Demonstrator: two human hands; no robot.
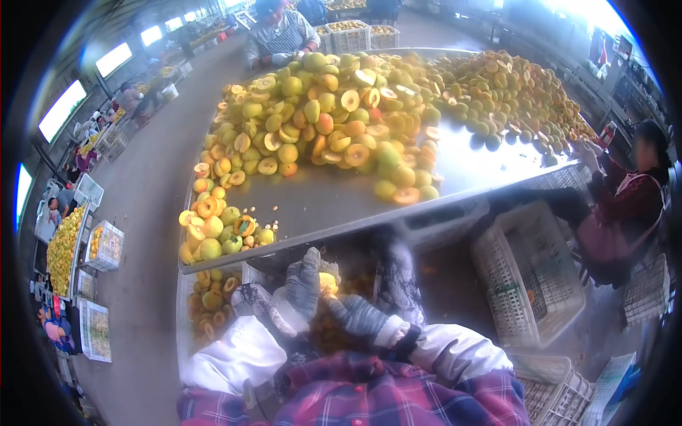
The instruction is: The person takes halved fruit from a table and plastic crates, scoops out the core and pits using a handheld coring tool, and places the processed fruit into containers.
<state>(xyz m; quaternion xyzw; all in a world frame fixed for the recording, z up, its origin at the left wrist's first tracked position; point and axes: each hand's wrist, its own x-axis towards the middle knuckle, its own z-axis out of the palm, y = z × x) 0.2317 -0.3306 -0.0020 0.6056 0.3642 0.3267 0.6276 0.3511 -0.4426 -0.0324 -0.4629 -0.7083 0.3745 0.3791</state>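
Just below the metal table's (298, 206) front edge, my left hand (303, 284) and my right hand (359, 314) meet in grey knitted gloves. Between them is a yellow-orange piece of fruit (328, 282), with the fingers of both hands closed on it. A crate (183, 312) with halved fruit (212, 299) stands under the table edge to the left of my left hand. More fruit lies in shadow beneath my hands. On the table is a large heap of whole and halved fruit (323, 124), with several small pits near the front left corner.
One person (280, 35) is behind the table's far edge; another person (625, 199) sits at the right end. A large white crate (497, 284) stands on the floor at right, with stacked crates (550, 380) nearer me. Other fruit tables and people are at left.
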